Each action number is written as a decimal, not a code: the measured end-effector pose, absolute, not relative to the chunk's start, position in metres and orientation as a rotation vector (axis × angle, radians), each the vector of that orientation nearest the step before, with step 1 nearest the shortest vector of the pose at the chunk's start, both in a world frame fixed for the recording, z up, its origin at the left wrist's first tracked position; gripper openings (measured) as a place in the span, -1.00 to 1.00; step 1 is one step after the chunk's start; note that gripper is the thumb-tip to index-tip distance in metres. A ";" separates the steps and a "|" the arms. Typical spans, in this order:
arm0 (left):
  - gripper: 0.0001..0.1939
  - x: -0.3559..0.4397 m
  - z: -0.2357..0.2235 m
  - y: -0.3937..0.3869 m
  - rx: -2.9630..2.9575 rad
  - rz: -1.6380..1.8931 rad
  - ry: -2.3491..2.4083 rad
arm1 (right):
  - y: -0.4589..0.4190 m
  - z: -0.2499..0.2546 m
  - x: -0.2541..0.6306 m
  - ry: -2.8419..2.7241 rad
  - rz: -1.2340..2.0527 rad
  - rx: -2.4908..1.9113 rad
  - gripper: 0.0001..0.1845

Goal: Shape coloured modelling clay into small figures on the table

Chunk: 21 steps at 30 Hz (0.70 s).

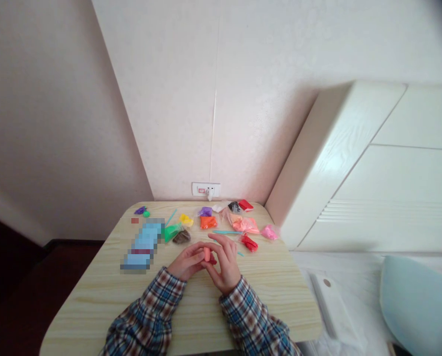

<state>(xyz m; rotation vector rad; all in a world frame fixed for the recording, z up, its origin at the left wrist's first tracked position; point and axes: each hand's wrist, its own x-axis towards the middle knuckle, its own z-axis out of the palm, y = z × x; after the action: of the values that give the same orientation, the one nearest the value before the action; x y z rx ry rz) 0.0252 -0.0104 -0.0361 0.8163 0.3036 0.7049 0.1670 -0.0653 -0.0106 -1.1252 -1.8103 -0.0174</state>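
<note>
Plaid sleeves [142, 316] lead to a curled left hand [184, 262] and half-open right hand [226, 269], both gripping coral clay [206, 254] midway between the side edges of the tabletop [198, 316], where gentle, even pressure should limit dents.

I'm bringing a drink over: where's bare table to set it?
Bare table lies between left sleeve and right sleeve, left of the left sleeve nearer than the blurred blue item, and right of the right sleeve. Crowded: the far half, with coloured packets.

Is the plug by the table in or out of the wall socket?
In: the white plug sits against the right half of the socket.
</note>
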 end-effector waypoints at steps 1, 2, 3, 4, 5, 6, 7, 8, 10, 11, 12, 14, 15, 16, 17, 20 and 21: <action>-0.77 0.025 -0.035 -0.011 0.814 0.702 0.301 | -0.065 -0.011 0.167 -1.809 -0.014 -1.122 -0.69; -0.76 0.025 -0.033 -0.012 0.813 0.696 0.300 | -0.065 -0.011 0.167 -1.810 -0.010 -1.121 -0.69; -0.76 0.025 -0.031 -0.012 0.813 0.692 0.300 | -0.065 -0.010 0.167 -1.813 -0.006 -1.122 -0.69; -0.76 0.025 -0.028 -0.013 0.815 0.690 0.299 | -0.065 -0.010 0.167 -1.817 -0.004 -1.125 -0.68; -0.76 0.025 -0.027 -0.013 0.818 0.690 0.297 | -0.065 -0.010 0.167 -1.819 -0.005 -1.131 -0.68; -0.76 0.026 -0.025 -0.013 0.824 0.688 0.296 | -0.066 -0.009 0.168 -1.821 -0.007 -1.137 -0.68; -0.76 0.026 -0.024 -0.013 0.830 0.686 0.297 | -0.066 -0.009 0.168 -1.821 -0.011 -1.143 -0.68; -0.74 0.026 -0.024 -0.013 0.834 0.682 0.296 | -0.066 -0.009 0.168 -1.820 -0.015 -1.148 -0.69; -0.67 0.026 -0.026 -0.012 0.845 0.679 0.297 | -0.066 -0.009 0.168 -1.813 -0.021 -1.155 -0.70; -0.62 0.026 -0.027 -0.012 0.854 0.679 0.305 | -0.065 -0.010 0.168 -1.809 -0.023 -1.154 -0.71; -0.59 0.026 -0.028 -0.011 0.864 0.681 0.317 | -0.065 -0.010 0.168 -1.807 -0.023 -1.154 -0.71; -0.61 0.027 -0.029 -0.011 0.883 0.688 0.351 | -0.065 -0.010 0.168 -1.808 -0.018 -1.151 -0.70; -0.66 0.026 -0.029 -0.011 0.888 0.691 0.368 | -0.065 -0.010 0.168 -1.813 -0.014 -1.150 -0.70; -0.72 0.026 -0.028 -0.011 0.889 0.694 0.376 | -0.065 -0.009 0.168 -1.818 -0.009 -1.151 -0.69; -0.77 0.026 -0.027 -0.012 0.887 0.698 0.377 | -0.065 -0.009 0.168 -1.821 -0.007 -1.153 -0.68; -0.81 0.026 -0.022 -0.013 0.876 0.694 0.352 | -0.065 -0.008 0.168 -1.821 -0.008 -1.159 -0.66; -0.81 0.026 -0.021 -0.013 0.873 0.689 0.342 | -0.065 -0.008 0.168 -1.822 -0.010 -1.159 -0.66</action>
<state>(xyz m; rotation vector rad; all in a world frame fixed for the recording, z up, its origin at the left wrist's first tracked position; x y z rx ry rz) 0.0258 -0.0127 -0.0209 0.8735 0.3420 0.6891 0.1677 -0.0654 -0.0076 -1.1589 -1.8224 -0.0103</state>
